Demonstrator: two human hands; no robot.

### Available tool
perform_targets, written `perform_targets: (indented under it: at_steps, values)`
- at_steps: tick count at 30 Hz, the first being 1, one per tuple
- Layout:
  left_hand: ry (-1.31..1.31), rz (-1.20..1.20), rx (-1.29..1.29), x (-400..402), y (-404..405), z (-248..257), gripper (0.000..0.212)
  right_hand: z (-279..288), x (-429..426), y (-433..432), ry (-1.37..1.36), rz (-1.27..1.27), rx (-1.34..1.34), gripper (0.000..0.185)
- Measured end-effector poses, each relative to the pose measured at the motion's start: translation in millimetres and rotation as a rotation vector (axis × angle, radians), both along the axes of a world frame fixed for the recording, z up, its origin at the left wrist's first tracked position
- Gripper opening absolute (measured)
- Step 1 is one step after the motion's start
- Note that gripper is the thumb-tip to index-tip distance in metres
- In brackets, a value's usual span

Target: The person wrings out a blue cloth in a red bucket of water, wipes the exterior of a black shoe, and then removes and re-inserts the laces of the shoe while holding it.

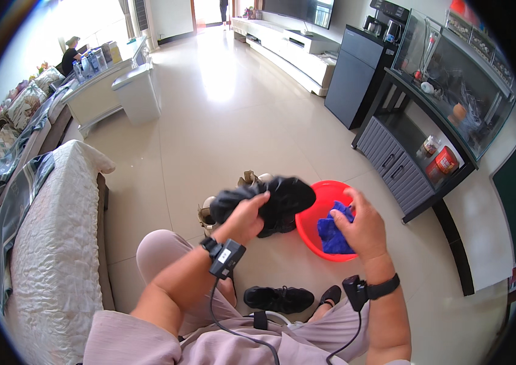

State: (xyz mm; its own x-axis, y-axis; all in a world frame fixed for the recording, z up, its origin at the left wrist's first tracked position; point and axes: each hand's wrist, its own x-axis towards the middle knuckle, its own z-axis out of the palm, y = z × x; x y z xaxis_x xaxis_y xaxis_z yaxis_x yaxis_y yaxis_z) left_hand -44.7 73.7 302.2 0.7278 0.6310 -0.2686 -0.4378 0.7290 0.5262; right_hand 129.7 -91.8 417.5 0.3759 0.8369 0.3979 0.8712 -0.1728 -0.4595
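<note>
My left hand [246,219] grips a black shoe [287,196] by its middle, holding it above the floor. Over the red plastic basin [306,232] is my right hand [364,226], its thumb and fingers apart. A blue cloth [334,235] shows behind and beside its thumb; whether the fingers pinch it or it lies in the basin is unclear. Another black lace-up shoe [278,299] rests on the floor between my feet. Beneath the lifted shoe, dark footwear [278,226] is partly hidden. Beige shoes [205,214] stand behind it, also partly covered.
A sofa with a white quilted cover [57,219] runs along the left. To the right stands a grey cabinet [390,155] bearing a glass tank [463,91]. A white bin [137,96] is beside a table farther back. A person [70,54] sits near the window. Cables run from both wrist devices.
</note>
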Motion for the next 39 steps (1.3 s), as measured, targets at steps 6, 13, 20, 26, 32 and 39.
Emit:
perform_targets:
  at_steps: [6,13,20,26,32,39]
  values:
    - [-0.196,-0.14,0.286,15.1,2.8,116.4,0.047,-16.0,24.6,16.9,0.065,0.161,0.146,0.023]
    - [-0.222,-0.166,0.205,52.4,-17.9,100.9,0.064,-37.3,-3.4,38.3,0.352,0.112,-0.056,0.044]
    - [-1.047,-0.797,0.041,98.8,-6.4,50.3,0.075,-42.7,28.2,38.4,0.23,-0.012,-0.142,0.063]
    - [-0.158,-0.282,0.406,111.6,-29.4,61.9,0.068,-26.3,33.3,37.9,0.18,-0.073,-0.108,0.044]
    - [-0.08,-0.194,0.279,127.7,-38.9,45.4,0.045,-45.1,30.7,45.5,-0.102,-0.067,-0.173,0.026]
    - [-0.082,-0.17,-0.047,116.6,-17.3,49.1,0.032,-39.5,24.8,45.9,-0.241,0.088,-0.141,0.018]
